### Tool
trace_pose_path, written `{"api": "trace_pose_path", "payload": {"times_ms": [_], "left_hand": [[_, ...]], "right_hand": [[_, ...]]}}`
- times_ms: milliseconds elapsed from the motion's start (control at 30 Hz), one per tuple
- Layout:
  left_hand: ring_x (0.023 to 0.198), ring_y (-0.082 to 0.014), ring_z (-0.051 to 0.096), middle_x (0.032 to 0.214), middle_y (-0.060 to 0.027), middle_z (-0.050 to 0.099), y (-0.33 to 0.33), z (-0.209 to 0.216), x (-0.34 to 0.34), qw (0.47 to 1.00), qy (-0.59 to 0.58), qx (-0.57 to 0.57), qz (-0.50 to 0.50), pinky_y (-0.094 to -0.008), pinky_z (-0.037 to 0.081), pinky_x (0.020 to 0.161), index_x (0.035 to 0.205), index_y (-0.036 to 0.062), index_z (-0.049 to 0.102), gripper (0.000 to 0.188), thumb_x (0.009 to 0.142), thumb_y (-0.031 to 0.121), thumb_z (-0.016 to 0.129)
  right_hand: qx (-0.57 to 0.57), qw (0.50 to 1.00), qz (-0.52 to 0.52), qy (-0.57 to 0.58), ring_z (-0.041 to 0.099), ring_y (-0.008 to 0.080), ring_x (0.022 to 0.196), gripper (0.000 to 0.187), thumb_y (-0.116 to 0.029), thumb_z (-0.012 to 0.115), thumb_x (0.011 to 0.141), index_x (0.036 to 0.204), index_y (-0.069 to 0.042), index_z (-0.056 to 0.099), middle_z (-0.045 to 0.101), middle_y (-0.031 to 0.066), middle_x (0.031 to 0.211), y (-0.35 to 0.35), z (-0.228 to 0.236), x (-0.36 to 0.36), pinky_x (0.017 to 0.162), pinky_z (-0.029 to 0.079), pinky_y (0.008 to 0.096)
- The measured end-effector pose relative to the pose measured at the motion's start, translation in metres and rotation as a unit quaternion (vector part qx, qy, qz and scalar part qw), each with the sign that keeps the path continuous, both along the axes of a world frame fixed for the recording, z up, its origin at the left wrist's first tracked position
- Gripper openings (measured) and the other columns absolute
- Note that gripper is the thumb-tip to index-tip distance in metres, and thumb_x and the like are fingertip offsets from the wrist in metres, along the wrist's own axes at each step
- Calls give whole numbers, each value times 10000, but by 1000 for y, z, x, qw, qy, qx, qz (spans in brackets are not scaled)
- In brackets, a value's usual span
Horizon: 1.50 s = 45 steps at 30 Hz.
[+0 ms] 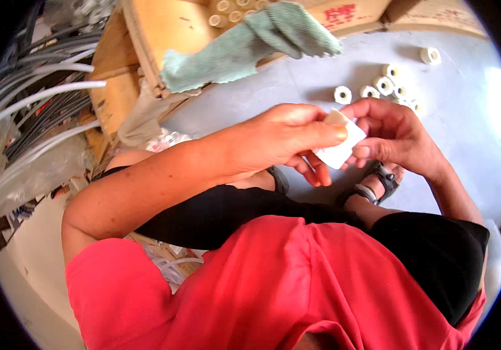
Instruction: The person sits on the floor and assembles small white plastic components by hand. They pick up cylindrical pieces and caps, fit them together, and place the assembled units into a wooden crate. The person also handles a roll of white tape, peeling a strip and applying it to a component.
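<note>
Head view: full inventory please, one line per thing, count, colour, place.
small flat piece: one, white, held between both hands at centre
small rolls: about eight loose, white and cream, on the grey floor upper right
cloth: one, pale green, draped over the wooden crate edge, top centre
wooden crate: one, tan, top left, more rolls inside
cardboard boxes: at least two, brown, top right
tubes and cables: a bundle, white, grey and black, left
sandal: one clearly seen, dark, below the hands
left hand: pinching the piece
right hand: gripping the piece's far side
</note>
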State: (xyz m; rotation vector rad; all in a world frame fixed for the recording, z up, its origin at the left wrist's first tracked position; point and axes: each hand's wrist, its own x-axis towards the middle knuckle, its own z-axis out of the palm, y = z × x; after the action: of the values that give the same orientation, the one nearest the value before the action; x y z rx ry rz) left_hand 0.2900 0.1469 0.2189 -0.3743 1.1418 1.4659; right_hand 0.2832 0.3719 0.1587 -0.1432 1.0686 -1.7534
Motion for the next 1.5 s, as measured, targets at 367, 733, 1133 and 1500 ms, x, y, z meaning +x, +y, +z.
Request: {"api": "trace_pose_path", "payload": {"times_ms": [367, 733, 1133, 1500], "left_hand": [[785, -267, 654, 1044, -195, 614, 6, -8, -2, 998, -45, 37, 30, -328, 533, 712, 1250, -34, 475, 497, 973, 364, 370], [763, -299, 649, 969, -212, 623, 12, -7, -4, 999, -41, 31, 16, -351, 534, 725, 1181, -36, 505, 499, 961, 390, 365], [762, -214, 619, 938, -153, 621, 11, -4, 1, 997, -26, -52, -41, -324, 517, 750, 1133, -37, 526, 441, 974, 367, 445], [790, -155, 594, 997, -120, 612, 20, 3, -6, 994, 14, -97, -58, -300, 509, 748, 1151, -2, 514, 334, 943, 258, 541]], "right_hand": [[-4, 999, -27, 22, 610, 102, 747, 353, -126, 675, 861, 1153, 20, 541, 658, 60, 808, 10, -7, 4, 671, 497, 233], [18, 999, -28, 38, 596, 84, 710, 295, -130, 692, 852, 1088, 5, 577, 634, 32, 763, 13, -8, 4, 648, 486, 224], [14, 996, -33, 82, 554, 73, 720, 362, -173, 736, 822, 1117, -41, 573, 614, 11, 764, 9, -31, 28, 644, 441, 229], [313, 902, 110, 278, 655, 234, 742, 274, -188, 661, 796, 1042, -76, 611, 674, 87, 789, 36, -80, 45, 687, 507, 352]]}}
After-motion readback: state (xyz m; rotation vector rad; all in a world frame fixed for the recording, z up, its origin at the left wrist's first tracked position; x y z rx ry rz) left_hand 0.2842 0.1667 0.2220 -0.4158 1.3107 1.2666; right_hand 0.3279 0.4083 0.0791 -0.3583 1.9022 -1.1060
